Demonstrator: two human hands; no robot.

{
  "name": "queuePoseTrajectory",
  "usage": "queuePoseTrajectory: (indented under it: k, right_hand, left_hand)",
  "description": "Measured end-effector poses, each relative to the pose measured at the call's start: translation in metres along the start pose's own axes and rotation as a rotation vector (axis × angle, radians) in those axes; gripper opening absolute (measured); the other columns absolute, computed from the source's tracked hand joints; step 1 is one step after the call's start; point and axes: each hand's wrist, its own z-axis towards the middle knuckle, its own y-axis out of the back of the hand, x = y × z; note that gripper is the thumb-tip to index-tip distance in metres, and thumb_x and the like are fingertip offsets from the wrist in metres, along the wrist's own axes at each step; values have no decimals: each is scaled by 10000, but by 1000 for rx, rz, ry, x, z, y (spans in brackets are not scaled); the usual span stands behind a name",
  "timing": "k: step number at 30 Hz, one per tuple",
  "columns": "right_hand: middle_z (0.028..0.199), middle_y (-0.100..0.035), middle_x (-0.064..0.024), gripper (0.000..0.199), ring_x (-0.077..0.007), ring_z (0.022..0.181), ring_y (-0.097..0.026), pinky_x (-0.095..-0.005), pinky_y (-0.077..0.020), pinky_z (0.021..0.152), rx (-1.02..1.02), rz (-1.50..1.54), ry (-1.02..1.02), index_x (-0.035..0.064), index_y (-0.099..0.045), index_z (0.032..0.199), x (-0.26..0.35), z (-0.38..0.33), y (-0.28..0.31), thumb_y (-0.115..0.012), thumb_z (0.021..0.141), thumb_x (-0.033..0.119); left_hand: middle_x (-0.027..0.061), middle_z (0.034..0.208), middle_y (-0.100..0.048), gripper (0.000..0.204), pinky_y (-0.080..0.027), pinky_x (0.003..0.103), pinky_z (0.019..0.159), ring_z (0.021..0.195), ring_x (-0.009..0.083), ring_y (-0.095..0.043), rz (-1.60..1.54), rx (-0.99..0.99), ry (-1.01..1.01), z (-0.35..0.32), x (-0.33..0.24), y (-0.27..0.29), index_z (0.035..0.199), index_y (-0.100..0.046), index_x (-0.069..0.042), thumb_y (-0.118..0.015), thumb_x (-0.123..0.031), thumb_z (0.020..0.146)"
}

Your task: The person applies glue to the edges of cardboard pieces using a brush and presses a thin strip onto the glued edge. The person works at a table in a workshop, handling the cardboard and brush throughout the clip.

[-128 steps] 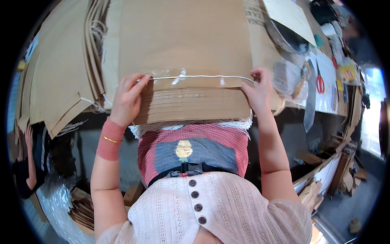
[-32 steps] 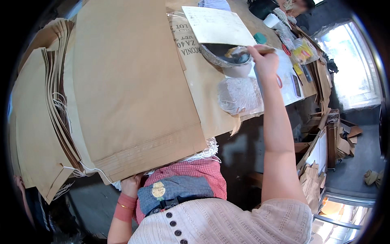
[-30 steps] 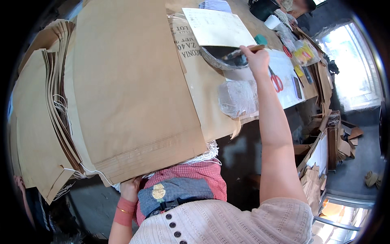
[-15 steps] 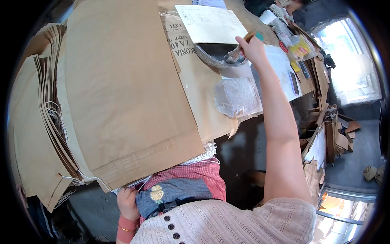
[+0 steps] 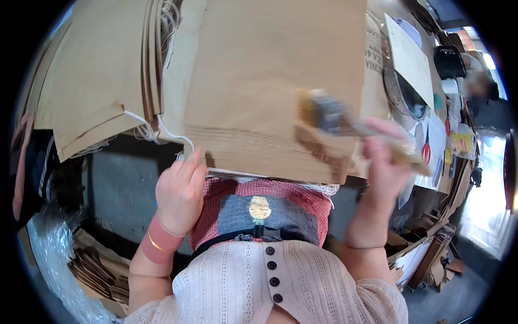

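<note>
Right hand [image 5: 384,162] back from bowl, grip clenched on brush [image 5: 345,123], left hand [image 5: 181,191] loose at paper stack [image 5: 270,108]

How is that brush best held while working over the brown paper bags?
By the wooden handle, as the right hand does now, coming from the right side. The brush lies slanted, its bristle end pointing up and left over the stack of paper bags, so the handle is the free end nearest that hand. The left hand rests at the stack's near edge.
</note>
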Motion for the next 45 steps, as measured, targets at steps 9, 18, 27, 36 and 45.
queuePoseTrajectory:
  k: [9,18,27,36,45]
  right_hand:
    - [728,-598,-93,161,-244,617,-579,-307,-456,532,471,-109,307,34,-632,870,6,14,-100,-724,745,77]
    - [694,-596,-100,113,-255,595,-584,-306,-468,538,441,-87,222,34,-640,830,15,14,-109,-711,759,87]
    - [639,-616,-34,108,-66,615,-563,-244,-443,557,231,-338,-268,-19,-634,755,-20,8,-34,-670,795,76]
    - [602,-596,-152,225,-288,570,-616,-349,-480,560,179,-914,-187,-33,-616,716,-51,14,-1,-637,763,187]
    - [967,-662,-102,174,-182,774,-620,-296,-499,738,-285,-793,242,-29,-646,1021,-101,-25,152,-582,868,23]
  left_hand:
    - [176,1247,-547,81,-475,324,646,760,241,-554,51,73,-23,26,18,-20,739,-534,-12,-573,-15,668]
    - [205,1245,-543,70,-487,332,677,784,251,-566,52,81,-21,27,21,-26,710,-509,-14,-563,-8,666]
    - [228,1238,-537,54,-492,355,708,794,290,-564,32,91,-19,30,20,-32,720,-502,0,-553,-7,703]
    - [211,1265,-526,112,-485,390,728,836,338,-572,74,187,25,36,15,-29,758,-493,25,-567,-28,822]
    - [148,822,-602,70,-440,341,586,671,288,-560,-342,198,6,20,-4,0,749,-557,16,-594,-20,796]
